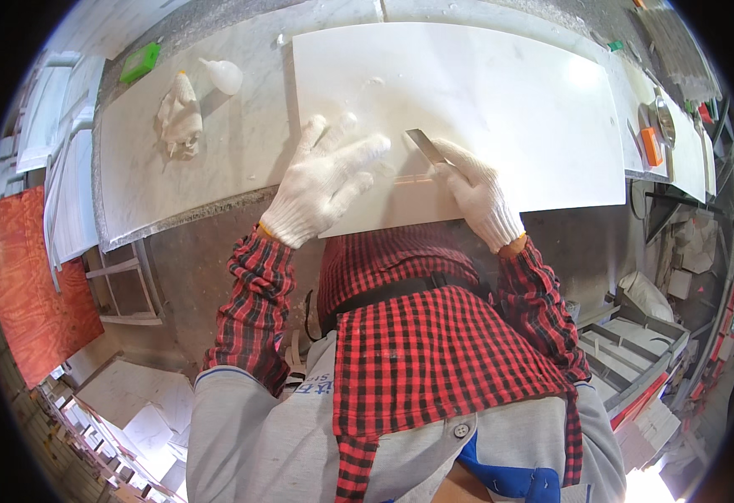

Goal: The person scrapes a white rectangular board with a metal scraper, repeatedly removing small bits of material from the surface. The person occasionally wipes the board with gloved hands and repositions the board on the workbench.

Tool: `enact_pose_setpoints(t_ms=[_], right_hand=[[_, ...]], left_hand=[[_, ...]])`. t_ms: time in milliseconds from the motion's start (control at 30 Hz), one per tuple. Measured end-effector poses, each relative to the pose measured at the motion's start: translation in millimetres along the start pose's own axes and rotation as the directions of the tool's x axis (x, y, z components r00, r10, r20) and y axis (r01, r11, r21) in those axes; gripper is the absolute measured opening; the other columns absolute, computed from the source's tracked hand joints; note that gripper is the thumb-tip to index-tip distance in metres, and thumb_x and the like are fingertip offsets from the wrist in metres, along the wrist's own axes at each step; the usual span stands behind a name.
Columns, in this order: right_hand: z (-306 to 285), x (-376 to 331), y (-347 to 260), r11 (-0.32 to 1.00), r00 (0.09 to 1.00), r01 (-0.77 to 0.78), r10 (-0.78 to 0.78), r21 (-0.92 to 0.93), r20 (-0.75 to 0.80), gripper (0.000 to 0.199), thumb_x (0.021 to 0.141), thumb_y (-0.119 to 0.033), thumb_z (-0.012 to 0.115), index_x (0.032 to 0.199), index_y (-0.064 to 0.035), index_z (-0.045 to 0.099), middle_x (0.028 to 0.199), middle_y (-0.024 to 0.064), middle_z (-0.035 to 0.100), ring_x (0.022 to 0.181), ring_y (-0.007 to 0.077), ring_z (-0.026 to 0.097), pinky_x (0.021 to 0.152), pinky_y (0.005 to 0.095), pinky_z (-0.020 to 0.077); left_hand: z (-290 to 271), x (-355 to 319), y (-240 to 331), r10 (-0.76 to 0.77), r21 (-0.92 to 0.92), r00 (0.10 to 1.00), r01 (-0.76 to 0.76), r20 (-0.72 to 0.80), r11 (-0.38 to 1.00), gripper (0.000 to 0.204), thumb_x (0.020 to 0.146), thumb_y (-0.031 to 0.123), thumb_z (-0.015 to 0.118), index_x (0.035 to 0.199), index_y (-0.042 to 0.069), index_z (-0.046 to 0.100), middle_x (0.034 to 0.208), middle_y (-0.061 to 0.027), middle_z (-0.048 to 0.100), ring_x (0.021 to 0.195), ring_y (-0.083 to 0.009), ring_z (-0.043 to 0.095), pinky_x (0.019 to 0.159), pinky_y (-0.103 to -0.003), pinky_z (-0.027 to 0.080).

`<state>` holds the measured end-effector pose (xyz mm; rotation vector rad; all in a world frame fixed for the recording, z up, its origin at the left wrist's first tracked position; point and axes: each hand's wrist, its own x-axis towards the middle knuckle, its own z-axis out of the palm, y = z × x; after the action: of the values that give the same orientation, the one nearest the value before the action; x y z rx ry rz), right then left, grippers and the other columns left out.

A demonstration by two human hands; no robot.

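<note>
Grey metal blade (425, 146), held in fingers of the right hand (477, 191), slants toward upper left of the frame; the left hand (320, 184), fingers wide, perhaps touches the white board (551, 126).

Left grip (323, 180) palm down, fingers (365, 152) spread, right grip (477, 186) curled, both forearms (259, 289) extended forward
</note>
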<state>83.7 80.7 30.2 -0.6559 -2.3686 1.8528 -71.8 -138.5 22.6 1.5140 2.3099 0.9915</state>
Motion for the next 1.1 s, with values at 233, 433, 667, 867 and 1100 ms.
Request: enact_pose_setpoints(t_ms=[233,433,667,867,1100], right_hand=[[5.3,29.6,7.7,0.982,0.986,0.162,-0.164,-0.101,-0.011,0.040,0.097,-0.005,0.057,0.137,-0.0036,0.062,0.104,0.0129,0.073,0.088,0.0179,0.068,0.077,0.0338,0.0547],[25.7,45.7,-6.1,0.910,0.969,0.212,-0.244,-0.357,-0.048,0.041,0.094,-0.003,0.055,0.134,-0.0086,0.064,0.075,0.0178,0.062,0.063,0.0173,0.060,0.063,0.0358,0.0505],[14.3,36.0,-17.2,0.976,0.970,0.105,-0.058,-0.191,0.235,0.044,0.096,-0.006,0.058,0.139,-0.0144,0.065,0.072,0.0107,0.062,0.064,0.0088,0.053,0.061,0.0325,0.0502],[-7.9,13.9,-10.8,0.999,0.980,-0.030,0.026,0.017,0.196,0.040,0.096,-0.005,0.060,0.136,-0.0071,0.066,0.094,0.0009,0.073,0.076,0.0063,0.057,0.069,0.0269,0.0515],[-12.1,37.6,-10.2,0.955,0.981,0.146,-0.105,-0.257,0.165,0.040,0.097,-0.005,0.058,0.136,-0.0057,0.065,0.104,0.0114,0.076,0.087,0.0118,0.066,0.079,0.0292,0.0542]], left_hand=[[9.1,-38.2,-0.7,-0.261,-0.263,0.867,0.158,-0.424,0.952,0.035,0.096,0.012,0.060,0.130,0.006,0.068,0.135,-0.0187,0.062,0.136,-0.0340,0.047,0.117,-0.046,0.032],[46.1,-45.6,19.5,-0.336,-0.298,0.762,0.195,-0.554,0.934,0.040,0.104,0.008,0.050,0.142,-0.002,0.056,0.145,-0.0101,0.059,0.151,-0.0277,0.033,0.125,-0.045,0.021],[55.8,-46.5,14.3,-0.337,-0.294,0.763,0.200,-0.552,0.935,0.041,0.102,0.006,0.050,0.142,0.000,0.057,0.146,-0.0102,0.059,0.151,-0.0296,0.033,0.126,-0.046,0.016],[57.4,-46.3,12.4,-0.284,-0.230,0.766,0.182,-0.576,0.956,0.040,0.103,0.007,0.051,0.142,0.001,0.057,0.146,-0.0090,0.060,0.149,-0.0282,0.036,0.126,-0.047,0.016],[58.1,-45.0,9.8,-0.230,-0.138,0.766,0.185,-0.600,0.973,0.039,0.103,0.008,0.052,0.141,0.002,0.058,0.142,-0.0089,0.062,0.146,-0.0277,0.042,0.126,-0.048,0.017]])
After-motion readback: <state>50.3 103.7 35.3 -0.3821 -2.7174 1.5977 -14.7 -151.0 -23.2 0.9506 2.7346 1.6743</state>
